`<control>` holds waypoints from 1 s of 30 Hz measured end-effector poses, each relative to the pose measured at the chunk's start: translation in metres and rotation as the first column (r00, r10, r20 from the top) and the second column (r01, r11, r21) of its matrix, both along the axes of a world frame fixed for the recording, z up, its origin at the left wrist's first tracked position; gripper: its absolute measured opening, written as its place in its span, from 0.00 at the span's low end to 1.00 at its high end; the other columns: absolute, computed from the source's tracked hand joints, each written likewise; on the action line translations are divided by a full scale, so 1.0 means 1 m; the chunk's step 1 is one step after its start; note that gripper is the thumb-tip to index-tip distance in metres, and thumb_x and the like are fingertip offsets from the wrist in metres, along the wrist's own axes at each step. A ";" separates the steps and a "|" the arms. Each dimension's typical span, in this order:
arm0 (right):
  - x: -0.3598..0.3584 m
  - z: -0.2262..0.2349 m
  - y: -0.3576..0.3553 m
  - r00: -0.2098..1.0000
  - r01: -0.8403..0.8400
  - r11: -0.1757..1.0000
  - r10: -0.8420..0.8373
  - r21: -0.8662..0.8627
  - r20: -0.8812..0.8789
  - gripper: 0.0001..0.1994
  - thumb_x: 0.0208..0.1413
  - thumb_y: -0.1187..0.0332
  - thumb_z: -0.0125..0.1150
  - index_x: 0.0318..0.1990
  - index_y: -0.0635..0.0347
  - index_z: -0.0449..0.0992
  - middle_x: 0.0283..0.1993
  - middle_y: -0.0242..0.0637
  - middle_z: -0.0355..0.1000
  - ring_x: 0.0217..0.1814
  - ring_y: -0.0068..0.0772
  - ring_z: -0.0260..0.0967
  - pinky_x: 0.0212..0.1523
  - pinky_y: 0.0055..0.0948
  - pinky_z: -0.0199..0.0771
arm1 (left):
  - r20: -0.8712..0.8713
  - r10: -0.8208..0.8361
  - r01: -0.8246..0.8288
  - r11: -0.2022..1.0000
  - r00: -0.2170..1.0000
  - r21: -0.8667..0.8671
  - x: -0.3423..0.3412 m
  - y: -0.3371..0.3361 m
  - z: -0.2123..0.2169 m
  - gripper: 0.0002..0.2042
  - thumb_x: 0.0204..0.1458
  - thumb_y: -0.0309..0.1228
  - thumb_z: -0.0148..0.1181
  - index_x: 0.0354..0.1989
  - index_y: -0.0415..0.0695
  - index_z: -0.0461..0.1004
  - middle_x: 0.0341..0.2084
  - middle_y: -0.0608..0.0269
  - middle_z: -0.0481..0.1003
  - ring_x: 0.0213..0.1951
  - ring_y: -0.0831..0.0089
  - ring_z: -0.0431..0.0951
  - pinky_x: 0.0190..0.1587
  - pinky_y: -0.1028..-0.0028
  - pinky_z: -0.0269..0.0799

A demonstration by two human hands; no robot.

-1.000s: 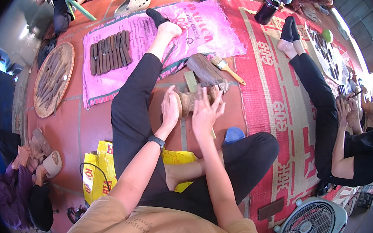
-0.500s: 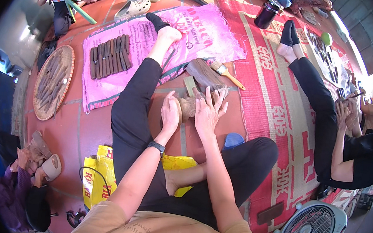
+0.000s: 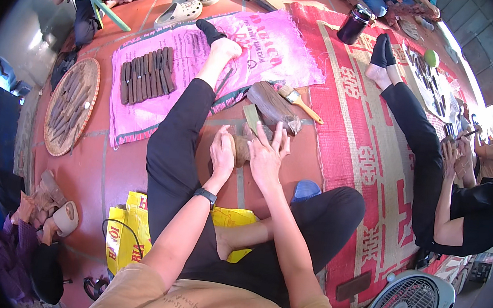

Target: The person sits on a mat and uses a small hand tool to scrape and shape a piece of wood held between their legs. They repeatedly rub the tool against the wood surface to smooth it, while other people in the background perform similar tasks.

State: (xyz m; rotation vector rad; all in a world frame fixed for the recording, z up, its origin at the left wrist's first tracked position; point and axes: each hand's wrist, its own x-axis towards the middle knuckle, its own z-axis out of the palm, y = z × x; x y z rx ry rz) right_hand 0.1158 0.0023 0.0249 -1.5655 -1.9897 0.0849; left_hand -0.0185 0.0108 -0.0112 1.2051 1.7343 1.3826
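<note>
At the far left a round woven bamboo tray [image 3: 51,127] lies on the red tiled floor [image 3: 118,170], holding a spread of dark brown sticks. Next to it, a pink woven plastic sack [image 3: 269,48] is laid flat with a row of dark brown bars [image 3: 146,74] lined up on it. In the middle, the left hand [image 3: 222,154] and the right hand [image 3: 267,156] press from either side on a brown lump of clay-like material [image 3: 242,150] resting on the floor between the outstretched leg and the bent knee. Both palms look flattened against it, fingers extended, though the lump is mostly hidden. Just beyond lie a brown fibrous bundle [image 3: 272,105] and a wooden-handled brush [image 3: 300,102], beside the red patterned mat [image 3: 366,154].
</note>
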 end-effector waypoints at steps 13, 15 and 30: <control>-0.008 0.009 0.002 1.000 -0.027 0.999 0.028 -0.026 0.005 0.14 0.64 0.62 0.53 0.53 0.51 0.79 0.59 0.31 0.74 0.77 0.54 0.45 0.71 0.65 0.32 | 0.075 0.049 -0.047 0.999 0.996 -0.024 0.000 0.002 -0.001 0.17 0.62 0.34 0.47 0.50 0.35 0.75 0.47 0.46 0.78 0.51 0.56 0.77 0.56 0.64 0.68; -0.001 -0.003 0.015 0.993 0.103 0.990 -0.098 -0.092 0.058 0.16 0.63 0.63 0.54 0.56 0.47 0.78 0.58 0.32 0.75 0.77 0.53 0.46 0.72 0.64 0.29 | 0.086 0.052 -0.049 0.998 0.995 -0.037 0.002 0.001 -0.001 0.17 0.62 0.34 0.47 0.50 0.35 0.75 0.47 0.46 0.77 0.51 0.56 0.77 0.56 0.64 0.68; 0.011 -0.001 0.011 0.988 0.027 0.999 -0.023 -0.028 0.152 0.17 0.63 0.62 0.53 0.58 0.49 0.76 0.59 0.33 0.74 0.75 0.59 0.49 0.70 0.66 0.36 | 0.116 0.042 -0.037 0.998 0.992 -0.044 0.000 0.000 -0.002 0.16 0.61 0.33 0.48 0.49 0.36 0.75 0.45 0.47 0.78 0.50 0.57 0.78 0.54 0.65 0.69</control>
